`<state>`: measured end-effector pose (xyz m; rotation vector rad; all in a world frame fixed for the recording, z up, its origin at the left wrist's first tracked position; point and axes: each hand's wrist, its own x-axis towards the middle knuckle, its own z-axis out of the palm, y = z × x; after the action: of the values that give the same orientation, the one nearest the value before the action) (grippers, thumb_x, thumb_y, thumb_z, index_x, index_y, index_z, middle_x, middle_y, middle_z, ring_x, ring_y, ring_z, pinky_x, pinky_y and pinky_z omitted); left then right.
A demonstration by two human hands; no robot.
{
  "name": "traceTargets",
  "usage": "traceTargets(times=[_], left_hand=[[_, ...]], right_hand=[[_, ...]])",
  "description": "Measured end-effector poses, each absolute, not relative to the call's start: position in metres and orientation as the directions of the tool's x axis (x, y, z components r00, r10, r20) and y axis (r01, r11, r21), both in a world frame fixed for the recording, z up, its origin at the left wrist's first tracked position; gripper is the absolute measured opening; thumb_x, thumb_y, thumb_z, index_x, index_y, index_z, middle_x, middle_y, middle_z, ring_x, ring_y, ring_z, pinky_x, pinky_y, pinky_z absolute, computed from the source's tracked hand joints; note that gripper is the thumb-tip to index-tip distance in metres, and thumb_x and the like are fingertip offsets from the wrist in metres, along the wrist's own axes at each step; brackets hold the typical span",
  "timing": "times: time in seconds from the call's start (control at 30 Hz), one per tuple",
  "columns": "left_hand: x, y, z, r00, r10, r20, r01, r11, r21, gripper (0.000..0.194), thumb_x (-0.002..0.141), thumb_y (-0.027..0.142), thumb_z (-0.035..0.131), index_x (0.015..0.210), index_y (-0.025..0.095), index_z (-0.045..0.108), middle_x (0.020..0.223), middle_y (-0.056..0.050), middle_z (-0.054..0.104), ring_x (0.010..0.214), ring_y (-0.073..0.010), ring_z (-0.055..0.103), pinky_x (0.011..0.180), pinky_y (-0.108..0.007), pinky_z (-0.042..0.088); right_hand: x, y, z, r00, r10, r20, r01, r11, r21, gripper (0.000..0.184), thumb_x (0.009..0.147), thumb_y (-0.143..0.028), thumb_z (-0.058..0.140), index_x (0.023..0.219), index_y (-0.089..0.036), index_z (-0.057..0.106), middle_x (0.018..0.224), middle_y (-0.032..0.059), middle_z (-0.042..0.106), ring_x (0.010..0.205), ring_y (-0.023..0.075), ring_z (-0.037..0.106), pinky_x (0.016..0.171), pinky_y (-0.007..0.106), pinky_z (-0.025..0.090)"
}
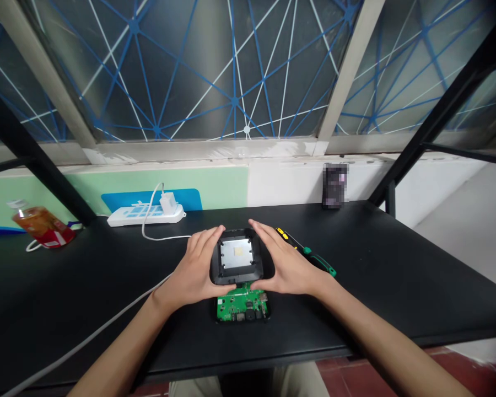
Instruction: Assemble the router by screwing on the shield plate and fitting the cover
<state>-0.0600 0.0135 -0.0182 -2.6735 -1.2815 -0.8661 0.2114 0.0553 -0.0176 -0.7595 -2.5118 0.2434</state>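
Between my two hands is a black square plastic housing half [238,275], its inner side towards me, with a silver metal plate [227,255] and a small pale pad in the plate's middle. My left hand [194,270] grips its left edge, thumb at the lower rim. On the opposite side my right hand [287,264] has its fingers at the upper right corner and its thumb near the bottom edge. Just below, a green circuit board [242,306] with ports along its near side sits in a black tray-like shell on the table; the housing hides its far part.
Behind my right hand lie a green-handled screwdriver [320,261] and a black-and-yellow tool [287,237]. A white power strip [146,214] with a plugged-in charger [168,204] stands at the back left. A drink bottle [43,223] is far left, a blurred dark box [334,186] back right. A white cable [107,322] crosses the left side.
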Motion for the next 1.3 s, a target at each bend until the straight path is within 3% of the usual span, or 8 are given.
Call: traceTargets(times=[0.23,0.47,0.7,0.97,1.3], left_hand=[[-0.061,0.016,-0.019,0.520,0.689,0.505,0.727,-0.667,0.161,0.117,0.075,0.052,0.083,0.158,0.018,0.009,0.149,-0.022,0.040,0.136,-0.0428,0.038,0.111,-0.058,0.035],[-0.063,0.015,-0.020,0.523,0.691,0.499,0.733,-0.664,0.150,0.117,0.076,0.055,0.081,0.159,0.018,0.006,0.151,-0.021,0.040,0.138,-0.0426,0.038,0.113,-0.060,0.034],[-0.062,0.017,-0.021,0.547,0.688,0.477,0.756,-0.651,0.070,0.116,0.078,0.059,0.077,0.160,0.016,0.006,0.153,-0.022,0.039,0.142,-0.0418,0.036,0.122,-0.063,0.018],[-0.053,0.013,-0.020,0.577,0.658,0.485,0.741,-0.671,0.029,0.116,0.080,0.061,0.074,0.161,0.015,0.004,0.152,-0.021,0.041,0.141,-0.0413,0.039,0.123,-0.063,0.016],[-0.045,0.006,-0.015,0.596,0.618,0.513,0.708,-0.705,0.028,0.112,0.081,0.046,0.076,0.161,0.019,0.004,0.152,-0.022,0.038,0.139,-0.0414,0.038,0.115,-0.062,0.028]], right_hand=[[0.212,0.056,-0.022,-0.732,0.533,0.424,0.486,0.845,-0.224,0.124,0.073,-0.055,0.078,0.161,-0.019,-0.002,0.162,0.0210,0.031,0.150,0.0368,0.033,0.120,0.055,0.039],[0.210,0.056,-0.019,-0.702,0.522,0.484,0.472,0.850,-0.233,0.123,0.073,-0.049,0.078,0.161,-0.021,-0.002,0.158,0.0201,0.038,0.145,0.0389,0.041,0.116,0.059,0.044],[0.207,0.052,-0.021,-0.687,0.481,0.544,0.451,0.870,-0.200,0.125,0.071,-0.050,0.078,0.161,-0.020,-0.003,0.153,0.0224,0.043,0.139,0.0415,0.046,0.110,0.062,0.048],[0.199,0.047,-0.023,-0.701,0.397,0.592,0.420,0.901,-0.107,0.120,0.076,-0.054,0.073,0.161,-0.014,-0.003,0.148,0.0257,0.045,0.136,0.0406,0.048,0.106,0.061,0.051],[0.191,0.043,-0.020,-0.709,0.323,0.627,0.384,0.923,-0.042,0.114,0.083,-0.057,0.068,0.161,-0.014,-0.003,0.148,0.0252,0.045,0.135,0.0400,0.049,0.105,0.061,0.052]])
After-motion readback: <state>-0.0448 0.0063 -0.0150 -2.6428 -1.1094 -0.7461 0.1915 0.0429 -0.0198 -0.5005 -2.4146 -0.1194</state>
